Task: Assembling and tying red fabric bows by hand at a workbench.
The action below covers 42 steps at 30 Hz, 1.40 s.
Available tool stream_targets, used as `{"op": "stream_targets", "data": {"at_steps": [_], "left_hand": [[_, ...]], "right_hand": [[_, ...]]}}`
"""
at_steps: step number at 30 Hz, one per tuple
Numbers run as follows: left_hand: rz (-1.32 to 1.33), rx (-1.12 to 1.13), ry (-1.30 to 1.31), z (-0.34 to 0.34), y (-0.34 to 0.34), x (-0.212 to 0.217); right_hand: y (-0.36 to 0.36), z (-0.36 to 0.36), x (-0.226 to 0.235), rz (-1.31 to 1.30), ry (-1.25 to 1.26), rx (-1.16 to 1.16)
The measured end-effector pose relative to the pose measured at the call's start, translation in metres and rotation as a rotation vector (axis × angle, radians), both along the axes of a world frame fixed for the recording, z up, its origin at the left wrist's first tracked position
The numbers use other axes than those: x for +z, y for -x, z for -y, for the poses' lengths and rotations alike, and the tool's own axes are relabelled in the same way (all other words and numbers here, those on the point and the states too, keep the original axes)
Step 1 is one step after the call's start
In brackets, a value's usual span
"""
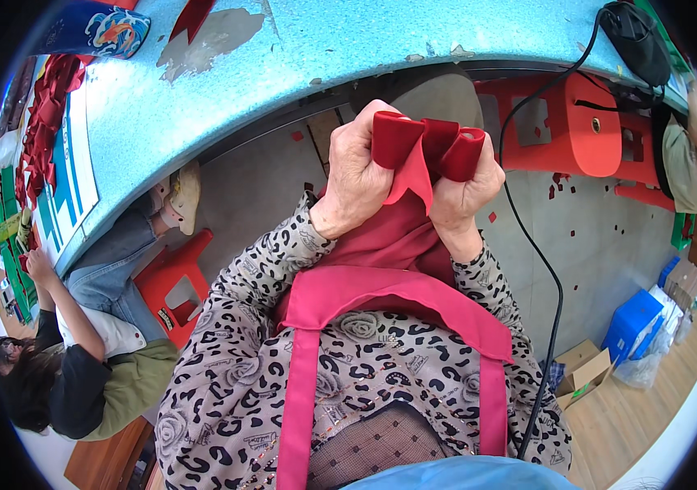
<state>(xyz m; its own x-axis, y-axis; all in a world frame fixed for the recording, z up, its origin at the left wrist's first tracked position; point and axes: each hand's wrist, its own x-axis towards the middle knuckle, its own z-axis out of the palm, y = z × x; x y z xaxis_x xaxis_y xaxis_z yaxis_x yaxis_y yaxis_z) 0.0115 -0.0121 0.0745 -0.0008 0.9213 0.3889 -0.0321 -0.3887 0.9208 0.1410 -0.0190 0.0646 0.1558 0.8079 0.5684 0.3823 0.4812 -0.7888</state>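
Observation:
A wide, glossy red ribbon (397, 139) is folded into loops with a pointed tail hanging in the middle, like a bow. My left hand (352, 171) is closed around its left loop, with the fingers curled behind. On the other side, my right hand (464, 194) grips the right loop, its thumb up along the ribbon. Both hands hold it in the air over my lap, just short of the table edge. Below them is the crimson apron (393, 282) I wear. The back of the ribbon is hidden.
The curved light-blue table (299, 49) runs across the front. A black cable (520, 196) hangs down to my right. Red stools (561, 126) stand on both sides. At left, a seated person (91, 351) works near a heap of dark red ribbon bows (44, 131). Cardboard box (585, 369) at right.

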Motion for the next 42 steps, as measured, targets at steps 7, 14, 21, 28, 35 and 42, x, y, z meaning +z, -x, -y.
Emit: {"op": "stream_targets", "data": {"at_steps": [7, 14, 21, 28, 35, 42], "left_hand": [[0.068, -0.049, -0.046, 0.003, 0.004, -0.003], [0.089, -0.060, -0.047, 0.003, 0.008, -0.006], [0.063, -0.037, 0.256, 0.003, 0.012, 0.015], [0.313, -0.337, 0.583, -0.012, 0.019, 0.013], [0.404, -0.142, 0.543, -0.016, 0.010, 0.010], [-0.194, 0.366, -0.024, -0.027, 0.005, -0.009]], "right_hand": [[0.010, 0.002, -0.003, -0.077, -0.020, -0.044], [0.014, 0.003, -0.005, -0.066, -0.028, -0.057], [0.010, -0.004, 0.000, -0.059, 0.047, -0.039], [-0.011, -0.032, 0.008, 0.228, -0.276, 0.093], [-0.008, -0.033, 0.011, 0.282, -0.174, 0.041], [0.006, -0.034, 0.001, -0.035, 0.182, 0.003]]}}
